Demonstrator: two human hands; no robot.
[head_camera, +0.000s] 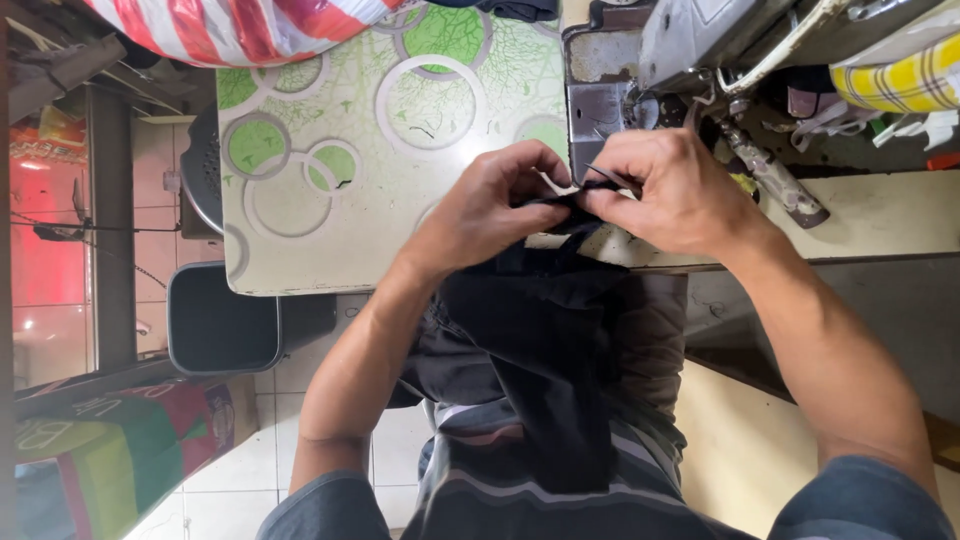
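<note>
Left hand (490, 205) and right hand (672, 190) side by side, fingers of each pinched on the upper edge of a dark fabric piece (545, 340). Fabric draped from the worktop (330, 170) edge down over the lap. Sewing machine (690, 50) just beyond the right hand. Worktop covered in a green-circle pattern. Dark bin (220, 320) on the tiled floor, left of the arms.

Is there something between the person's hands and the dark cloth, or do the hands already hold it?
Nothing visible stands between them. The left hand and the right hand both pinch the top edge of the dark cloth directly, at the table's edge, just in front of the sewing machine.
</note>
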